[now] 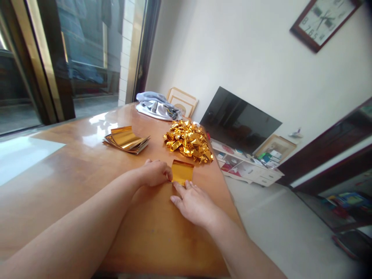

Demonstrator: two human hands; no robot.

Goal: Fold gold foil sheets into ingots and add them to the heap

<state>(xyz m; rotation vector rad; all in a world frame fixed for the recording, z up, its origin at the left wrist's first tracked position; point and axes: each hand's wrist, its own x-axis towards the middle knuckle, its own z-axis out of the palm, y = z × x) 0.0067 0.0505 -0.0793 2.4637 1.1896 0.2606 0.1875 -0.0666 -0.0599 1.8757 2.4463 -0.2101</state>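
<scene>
A single sheet of gold foil paper (182, 171) lies on the wooden table in front of me. My left hand (157, 171) is closed at its near left corner, fingertips pinched on the edge. Flat on the sheet's near edge rest the fingertips of my right hand (195, 202), stretched out with the thumb apart. Beyond the sheet is a heap of folded gold foil pieces (188, 141). To the left, a loose stack of flat gold foil sheets (127, 140) sits slightly fanned. The sheet's near corners are partly hidden by my fingers.
The glossy wooden table (162, 236) has its right edge close by my right forearm. Folded grey-blue cloth (157, 104) lies at its far end. A pale sheet (26, 157) covers part of the left side. Past the table stand a television (240, 120) and a white cabinet (255, 172).
</scene>
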